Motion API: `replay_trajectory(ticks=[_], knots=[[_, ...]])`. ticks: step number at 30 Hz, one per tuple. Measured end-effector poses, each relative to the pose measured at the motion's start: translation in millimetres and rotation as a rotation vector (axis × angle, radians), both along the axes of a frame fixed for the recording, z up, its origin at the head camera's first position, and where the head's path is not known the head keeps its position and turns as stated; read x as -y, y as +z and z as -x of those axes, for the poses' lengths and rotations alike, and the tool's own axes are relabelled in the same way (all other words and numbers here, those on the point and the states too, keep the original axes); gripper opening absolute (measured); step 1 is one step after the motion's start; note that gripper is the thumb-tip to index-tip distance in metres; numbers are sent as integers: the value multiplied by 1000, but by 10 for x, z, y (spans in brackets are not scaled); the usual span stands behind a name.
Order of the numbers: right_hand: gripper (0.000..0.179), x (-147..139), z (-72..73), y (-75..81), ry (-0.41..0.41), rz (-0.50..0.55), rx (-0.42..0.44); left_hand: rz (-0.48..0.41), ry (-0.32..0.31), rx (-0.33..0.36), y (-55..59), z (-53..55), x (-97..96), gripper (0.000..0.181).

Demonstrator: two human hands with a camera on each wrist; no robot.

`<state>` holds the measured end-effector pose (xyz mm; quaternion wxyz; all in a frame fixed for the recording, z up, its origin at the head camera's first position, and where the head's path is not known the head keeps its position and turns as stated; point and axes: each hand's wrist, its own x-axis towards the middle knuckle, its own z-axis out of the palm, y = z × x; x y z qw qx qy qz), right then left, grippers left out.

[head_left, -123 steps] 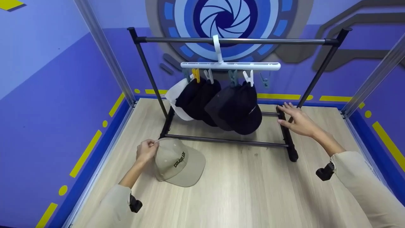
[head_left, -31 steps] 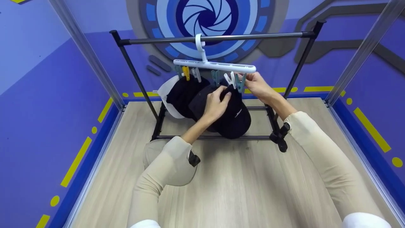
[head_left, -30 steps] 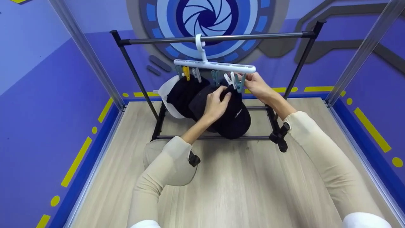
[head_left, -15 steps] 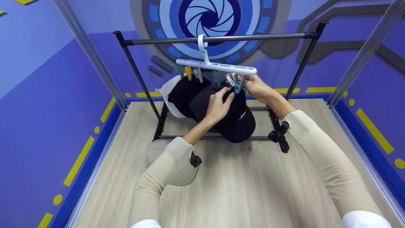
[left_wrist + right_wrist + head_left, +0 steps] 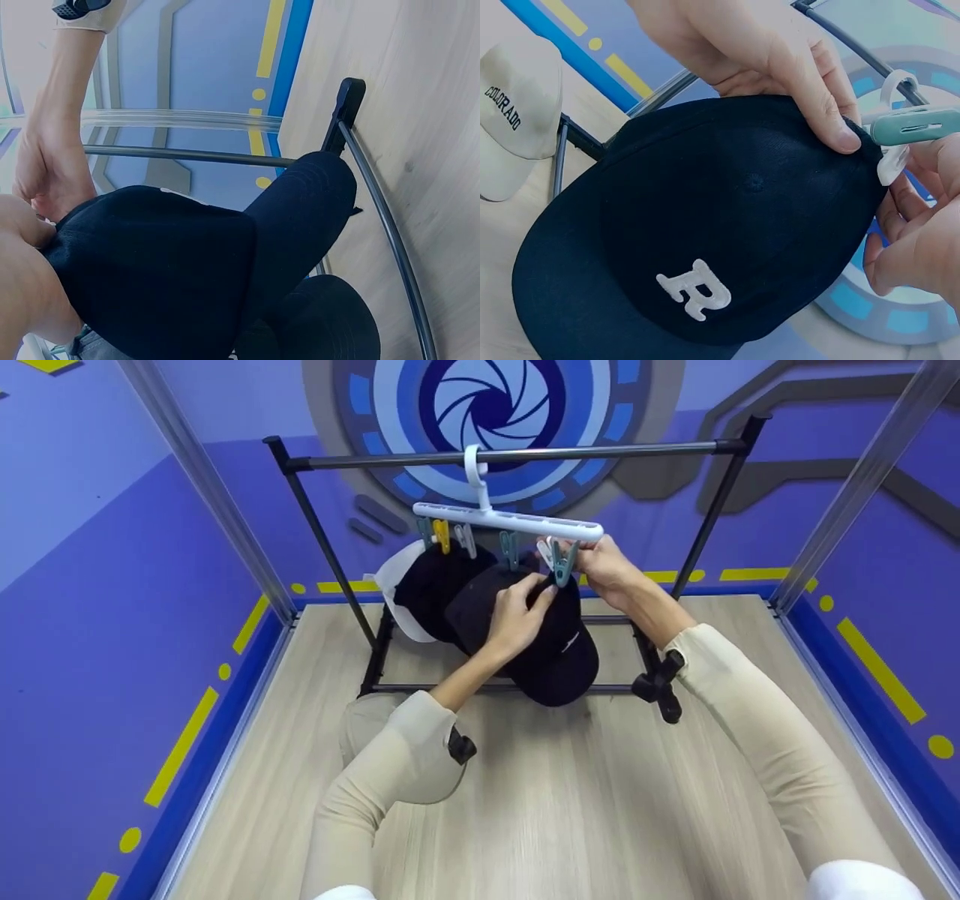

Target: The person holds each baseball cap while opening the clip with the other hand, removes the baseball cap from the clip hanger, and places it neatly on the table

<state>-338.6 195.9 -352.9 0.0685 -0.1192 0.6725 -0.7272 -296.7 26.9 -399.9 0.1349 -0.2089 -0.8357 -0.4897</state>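
Note:
In the head view my left hand (image 5: 517, 619) pinches the upper edge of a black baseball cap (image 5: 561, 667) between thumb and fingers. The cap carries a white R in the right wrist view. My right hand (image 5: 611, 570) reaches behind a teal clothespin (image 5: 564, 564) and pinches a white clothespin (image 5: 545, 553) at the cap's edge; its fingers are partly hidden. Both pegs hang from a white hanger (image 5: 510, 520), now tilted down at its right end. In the left wrist view the left hand (image 5: 30, 277) covers the near edge of the cap (image 5: 165, 262).
A black metal rack (image 5: 600, 451) carries the hanger. More dark caps and a white cap (image 5: 401, 562) hang at left by other clothespins, one of them yellow (image 5: 441, 536). A beige cap (image 5: 431, 780) lies on the wooden table (image 5: 570, 810), partly under the left forearm. Walls stand around.
My left hand left the beige cap for the black cap, and my right hand came in to the clothespins. Lately the right fingers have moved onto the white clothespin, and the hanger's right end dips slightly.

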Motion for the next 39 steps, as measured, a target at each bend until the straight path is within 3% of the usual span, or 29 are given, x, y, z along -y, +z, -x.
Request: replay_trajectory(ticks=[8, 19, 27, 33, 39], knots=[[33, 5, -7, -3, 10, 3, 11, 28, -37, 3, -68, -52, 14, 20], [42, -37, -42, 6, 23, 19, 116, 44, -15, 34, -164, -60, 95, 21], [26, -139, -27, -26, -10, -12, 146, 41, -17, 39, -211, -62, 186, 23], [38, -291, -57, -78, 1, -101, 137, 23, -22, 37, -255, -102, 262, 23], [47, -464, -114, -136, 0, -324, 43, 23, -44, 47, -281, -193, 363, 22]])
